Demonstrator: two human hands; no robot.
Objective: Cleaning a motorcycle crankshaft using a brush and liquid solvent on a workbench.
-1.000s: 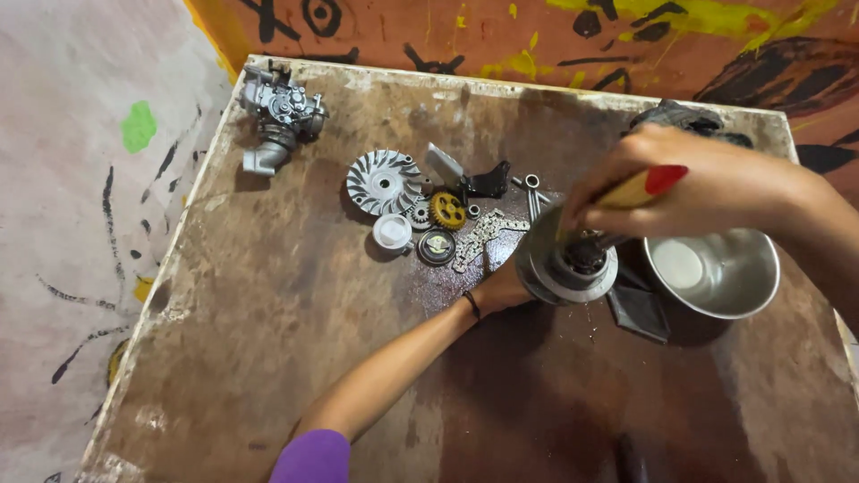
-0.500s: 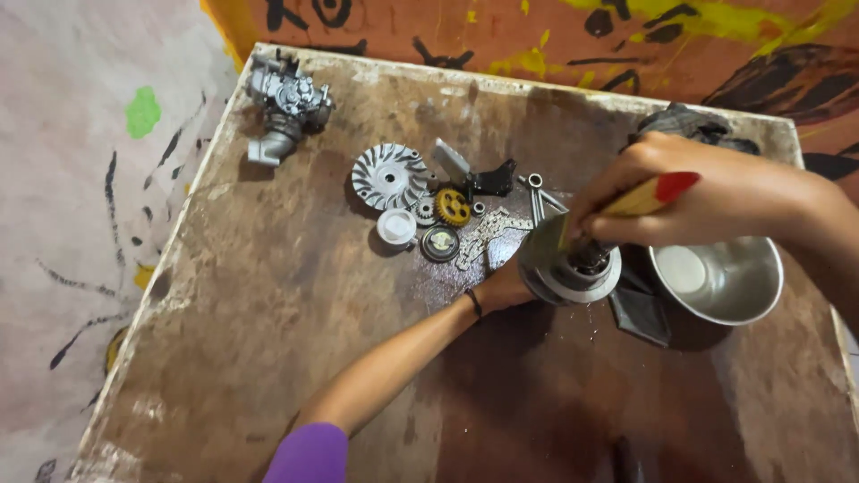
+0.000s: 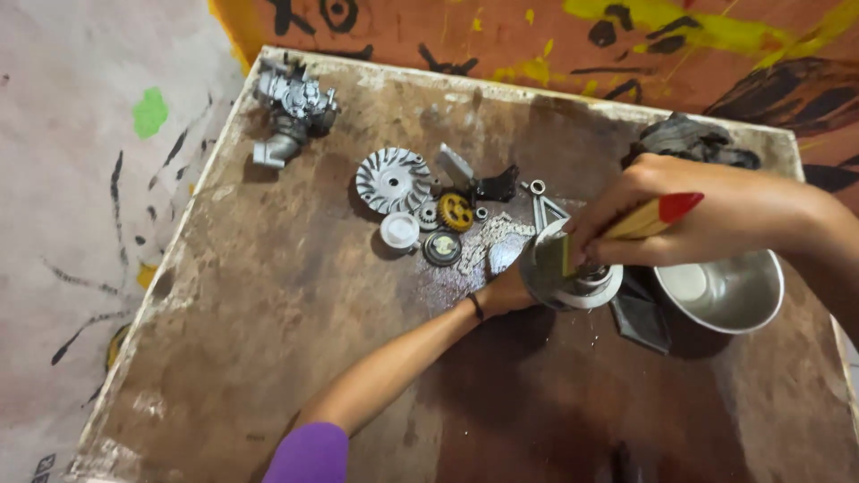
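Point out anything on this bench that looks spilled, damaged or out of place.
Nothing looks broken. The odd spot is a wet, shiny patch on the board beside the chain, like spilled liquid. A dark rag lies bunched at the far edge. The left hand steadies the pulley while the right hand works a brush on it.

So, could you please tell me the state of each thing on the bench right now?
Left hand: steadies the round metal pulley.
Right hand: grips a wooden-handled brush, bristles on the pulley.
Steel bowl: upright.
Finned disc: lying flat.
Carburettor: lying untouched.
Yellow gear: lying flat.
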